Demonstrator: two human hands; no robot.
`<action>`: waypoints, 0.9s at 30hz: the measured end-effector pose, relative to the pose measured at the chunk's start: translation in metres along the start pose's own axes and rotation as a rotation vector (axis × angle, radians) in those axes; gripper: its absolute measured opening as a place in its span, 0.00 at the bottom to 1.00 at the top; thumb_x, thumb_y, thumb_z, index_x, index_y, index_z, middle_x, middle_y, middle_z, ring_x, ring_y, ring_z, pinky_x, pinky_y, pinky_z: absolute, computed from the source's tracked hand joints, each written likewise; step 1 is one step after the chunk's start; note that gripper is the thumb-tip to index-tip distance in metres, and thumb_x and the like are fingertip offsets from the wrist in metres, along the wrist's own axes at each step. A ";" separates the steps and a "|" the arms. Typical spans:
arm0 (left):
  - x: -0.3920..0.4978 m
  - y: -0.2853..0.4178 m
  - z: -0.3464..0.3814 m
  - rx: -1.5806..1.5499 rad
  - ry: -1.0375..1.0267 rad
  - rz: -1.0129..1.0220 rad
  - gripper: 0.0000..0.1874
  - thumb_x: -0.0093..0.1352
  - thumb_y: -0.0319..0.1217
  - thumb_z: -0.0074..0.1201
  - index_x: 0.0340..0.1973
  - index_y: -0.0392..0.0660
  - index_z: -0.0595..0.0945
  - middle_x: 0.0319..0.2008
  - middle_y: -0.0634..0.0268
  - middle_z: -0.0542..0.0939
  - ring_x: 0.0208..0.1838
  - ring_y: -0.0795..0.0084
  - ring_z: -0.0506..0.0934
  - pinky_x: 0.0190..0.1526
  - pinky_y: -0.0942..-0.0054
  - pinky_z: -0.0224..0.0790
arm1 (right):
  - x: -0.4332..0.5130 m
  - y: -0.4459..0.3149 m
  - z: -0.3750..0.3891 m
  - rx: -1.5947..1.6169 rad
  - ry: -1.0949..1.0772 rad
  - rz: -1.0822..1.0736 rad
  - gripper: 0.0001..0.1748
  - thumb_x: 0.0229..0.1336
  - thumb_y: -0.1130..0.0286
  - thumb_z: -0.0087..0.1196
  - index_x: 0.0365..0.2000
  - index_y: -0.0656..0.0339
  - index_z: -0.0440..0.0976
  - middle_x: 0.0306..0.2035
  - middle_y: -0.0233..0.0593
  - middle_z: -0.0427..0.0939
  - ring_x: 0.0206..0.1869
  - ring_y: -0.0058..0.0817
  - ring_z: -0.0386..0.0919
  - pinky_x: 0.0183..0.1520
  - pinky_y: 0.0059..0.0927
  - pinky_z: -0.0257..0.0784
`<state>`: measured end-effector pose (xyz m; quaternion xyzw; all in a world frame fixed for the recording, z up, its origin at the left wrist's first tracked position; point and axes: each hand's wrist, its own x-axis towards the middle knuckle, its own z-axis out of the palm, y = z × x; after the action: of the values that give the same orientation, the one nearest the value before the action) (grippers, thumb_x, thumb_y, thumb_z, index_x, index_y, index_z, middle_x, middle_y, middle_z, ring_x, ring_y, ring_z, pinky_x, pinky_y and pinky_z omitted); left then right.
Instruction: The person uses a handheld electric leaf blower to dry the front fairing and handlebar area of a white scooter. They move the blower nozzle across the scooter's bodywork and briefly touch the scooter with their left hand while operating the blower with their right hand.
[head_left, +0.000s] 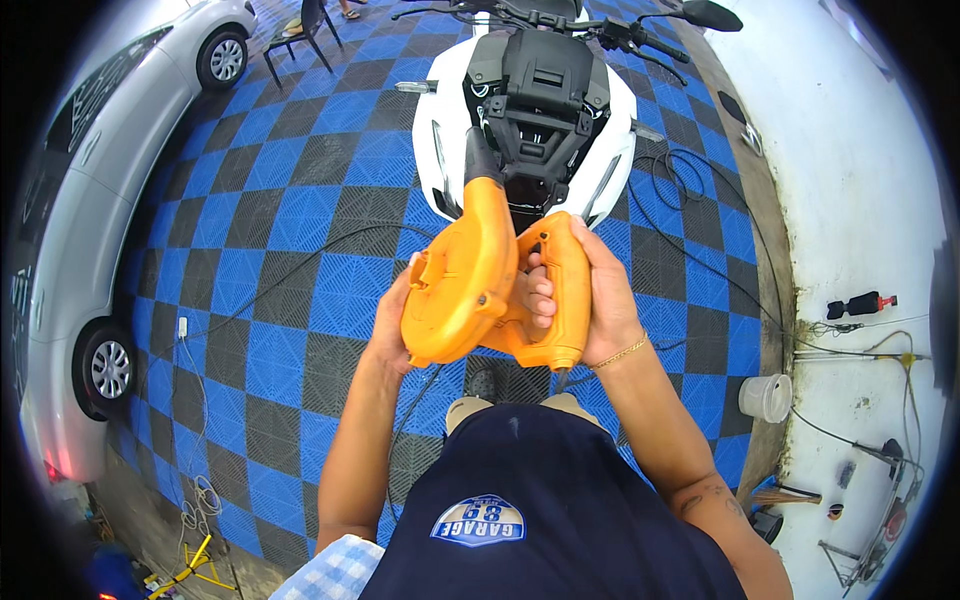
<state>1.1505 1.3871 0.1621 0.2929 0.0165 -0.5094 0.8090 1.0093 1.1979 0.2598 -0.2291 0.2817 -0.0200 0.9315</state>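
An orange electric blower (465, 285) is held in front of my body. My right hand (604, 289) wraps its rear handle, fingers through the grip opening. Against the left side of the round fan housing rests my left hand (391, 319), its fingers partly hidden behind it. The black nozzle (481, 156) points away from me at the front of a white and black motorcycle (525, 112). In this view the nozzle tip overlaps the left edge of the dark bracket (536, 135); I cannot tell whether they touch.
A silver car (112, 180) stands along the left. Black cables (675, 176) cross the blue and black tile floor (277, 300). By the right wall are a white bucket (765, 397) and a broom (784, 493). A dark chair (306, 30) stands at the far left, near a person's foot (350, 13).
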 end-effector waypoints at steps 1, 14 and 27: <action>-0.001 0.003 -0.001 -0.037 -0.029 -0.014 0.28 0.83 0.47 0.42 0.67 0.38 0.72 0.59 0.50 0.82 0.56 0.60 0.85 0.58 0.59 0.83 | 0.000 0.002 0.004 0.005 -0.016 0.001 0.33 0.73 0.38 0.45 0.39 0.63 0.70 0.24 0.38 0.71 0.23 0.28 0.71 0.26 0.32 0.72; 0.035 0.074 0.004 -0.040 -0.290 -0.024 0.23 0.84 0.37 0.39 0.68 0.37 0.69 0.61 0.47 0.79 0.57 0.57 0.85 0.58 0.57 0.83 | 0.008 -0.013 0.058 -0.016 -0.171 -0.163 0.31 0.74 0.39 0.44 0.43 0.62 0.67 0.31 0.38 0.72 0.29 0.28 0.75 0.36 0.34 0.78; 0.036 0.095 -0.001 -0.008 -0.143 0.010 0.24 0.84 0.39 0.36 0.69 0.38 0.68 0.61 0.46 0.80 0.56 0.58 0.85 0.55 0.57 0.85 | 0.052 -0.023 0.057 0.041 -0.236 -0.048 0.31 0.72 0.40 0.48 0.41 0.63 0.67 0.32 0.38 0.72 0.31 0.28 0.76 0.38 0.33 0.79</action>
<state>1.2469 1.3873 0.1932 0.2527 -0.0407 -0.5248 0.8118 1.0853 1.1920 0.2852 -0.2175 0.1640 -0.0211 0.9620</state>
